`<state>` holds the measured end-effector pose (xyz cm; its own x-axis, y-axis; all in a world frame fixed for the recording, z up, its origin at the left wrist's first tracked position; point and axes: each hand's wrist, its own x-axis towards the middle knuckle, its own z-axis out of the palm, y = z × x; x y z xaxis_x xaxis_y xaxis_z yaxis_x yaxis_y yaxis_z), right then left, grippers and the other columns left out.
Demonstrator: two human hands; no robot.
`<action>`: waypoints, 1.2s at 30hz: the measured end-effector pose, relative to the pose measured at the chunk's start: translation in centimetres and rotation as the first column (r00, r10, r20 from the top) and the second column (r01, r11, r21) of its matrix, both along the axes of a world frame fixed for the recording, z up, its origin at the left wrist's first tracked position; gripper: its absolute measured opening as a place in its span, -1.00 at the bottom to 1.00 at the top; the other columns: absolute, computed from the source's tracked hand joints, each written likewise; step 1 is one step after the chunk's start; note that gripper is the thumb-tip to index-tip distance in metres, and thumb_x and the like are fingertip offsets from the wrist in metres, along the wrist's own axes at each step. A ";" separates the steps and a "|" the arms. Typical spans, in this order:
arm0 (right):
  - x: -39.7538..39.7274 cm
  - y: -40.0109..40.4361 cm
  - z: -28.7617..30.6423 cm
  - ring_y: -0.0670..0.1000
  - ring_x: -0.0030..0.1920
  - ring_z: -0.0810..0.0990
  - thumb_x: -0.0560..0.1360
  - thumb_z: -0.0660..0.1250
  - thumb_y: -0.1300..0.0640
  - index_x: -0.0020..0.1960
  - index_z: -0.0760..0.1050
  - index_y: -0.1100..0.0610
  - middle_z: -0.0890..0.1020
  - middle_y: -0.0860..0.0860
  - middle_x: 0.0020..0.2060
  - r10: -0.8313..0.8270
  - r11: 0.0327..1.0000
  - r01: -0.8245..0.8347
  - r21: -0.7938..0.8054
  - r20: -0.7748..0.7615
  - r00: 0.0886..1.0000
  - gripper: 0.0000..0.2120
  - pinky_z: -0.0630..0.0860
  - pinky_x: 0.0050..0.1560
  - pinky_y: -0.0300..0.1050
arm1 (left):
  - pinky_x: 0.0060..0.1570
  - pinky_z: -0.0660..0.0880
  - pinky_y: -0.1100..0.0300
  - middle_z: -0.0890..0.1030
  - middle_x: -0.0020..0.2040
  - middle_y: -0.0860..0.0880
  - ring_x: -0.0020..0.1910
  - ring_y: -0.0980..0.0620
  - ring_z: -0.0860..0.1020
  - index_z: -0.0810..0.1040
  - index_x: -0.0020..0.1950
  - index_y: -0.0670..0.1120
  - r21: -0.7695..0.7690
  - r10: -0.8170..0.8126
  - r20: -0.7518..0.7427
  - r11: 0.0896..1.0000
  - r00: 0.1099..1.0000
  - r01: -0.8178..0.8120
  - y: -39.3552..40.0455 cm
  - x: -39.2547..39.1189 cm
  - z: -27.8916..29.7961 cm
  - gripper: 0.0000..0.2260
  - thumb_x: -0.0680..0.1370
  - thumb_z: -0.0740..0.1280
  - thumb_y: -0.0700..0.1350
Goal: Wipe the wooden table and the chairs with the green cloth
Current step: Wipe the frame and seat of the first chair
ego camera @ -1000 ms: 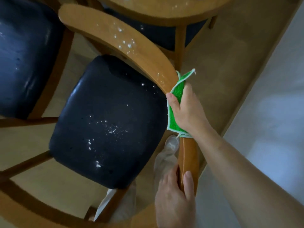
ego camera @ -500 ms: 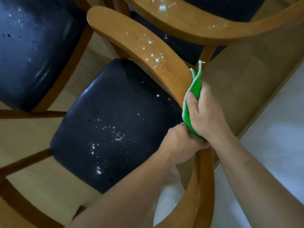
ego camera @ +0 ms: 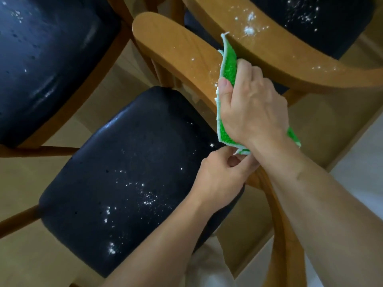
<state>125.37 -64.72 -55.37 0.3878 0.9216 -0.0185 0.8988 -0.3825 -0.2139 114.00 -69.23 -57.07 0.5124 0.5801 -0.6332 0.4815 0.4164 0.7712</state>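
Note:
My right hand (ego camera: 252,108) grips the green cloth (ego camera: 229,65), folded over the curved wooden backrest (ego camera: 176,48) of the nearest chair. White powder specks lie on the rail just left of the cloth. My left hand (ego camera: 221,179) reaches up under my right wrist, and its fingers pinch the cloth's lower corner (ego camera: 241,151). The chair's black seat (ego camera: 128,179) below is dusted with white crumbs.
A second chair's wooden backrest (ego camera: 290,52), with white powder on it, runs across the top right above its black seat (ego camera: 310,15). A third chair's black seat (ego camera: 47,59) fills the top left. Light wooden floor lies underneath, with a pale wall base at right.
My right hand slid the cloth further up along the backrest. My left hand left the lower rail and came up to the cloth's lower corner.

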 end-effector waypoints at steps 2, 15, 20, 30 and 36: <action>-0.4 1.6 -0.2 0.11 -0.04 0.53 0.64 -0.07 -0.13 0.31 0.32 0.15 0.52 0.09 0.07 0.022 1.000 -0.022 0.014 0.014 1.000 -0.55 0.33 -0.23 -0.02 | -0.02 0.53 0.18 0.66 -0.08 0.20 -0.07 0.27 0.59 0.59 0.05 0.11 0.034 0.021 -0.009 0.999 1.000 -0.021 0.7 -0.9 -0.5 -0.69 0.46 0.29 0.26; -2.5 -1.7 -0.5 0.17 0.52 0.11 0.60 -0.19 -0.17 0.58 -0.04 0.13 0.10 0.17 0.55 -0.061 0.996 0.061 -0.065 0.005 0.998 -0.36 0.22 0.35 0.19 | 0.23 0.29 0.19 0.35 0.44 0.01 0.37 0.03 0.33 0.24 0.50 0.04 0.437 0.120 -0.475 0.892 0.872 0.115 7.5 -11.7 -5.0 -0.48 0.56 0.25 0.08; -4.0 3.7 -0.9 0.13 0.55 -0.01 0.59 -0.20 -0.19 0.58 -0.10 0.15 0.04 0.16 0.56 0.014 0.998 -0.012 -0.057 0.030 0.999 -0.34 0.04 0.48 0.19 | 0.41 0.21 -0.11 0.20 0.52 -0.07 0.49 -0.07 0.15 0.14 0.54 0.00 0.405 0.146 -0.597 0.904 0.789 0.140 9.0 -16.2 -7.8 -0.41 0.56 0.26 0.07; -7.2 11.6 -2.1 0.22 0.53 0.07 0.63 -0.03 -0.20 0.58 -0.04 0.12 0.12 0.21 0.54 0.179 0.983 -0.182 -0.015 0.269 0.946 -0.36 0.05 0.49 0.20 | 0.44 0.10 -0.14 0.06 0.55 -0.13 0.52 -0.13 0.02 0.05 0.55 0.00 0.373 0.283 -0.721 0.928 0.633 0.010 8.1 -23.4 -9.5 -0.38 0.56 0.24 0.06; -8.4 8.4 -2.6 0.23 0.48 0.25 0.65 0.08 0.00 0.50 0.25 0.21 0.30 0.21 0.47 0.354 0.919 -0.385 0.088 0.245 0.903 -0.52 0.09 0.46 0.14 | 0.42 0.06 -0.10 0.00 0.57 -0.09 0.53 -0.05 -0.09 0.02 0.56 0.01 0.390 0.259 -0.678 0.920 0.688 0.039 6.1 -22.7 -9.7 -0.39 0.58 0.21 0.06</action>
<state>116.93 -56.36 -57.93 -0.0008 0.9874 0.1580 0.9998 0.0041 -0.0203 91.28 -63.10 -66.82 -0.0843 0.8528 -0.5154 0.9063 0.2806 0.3160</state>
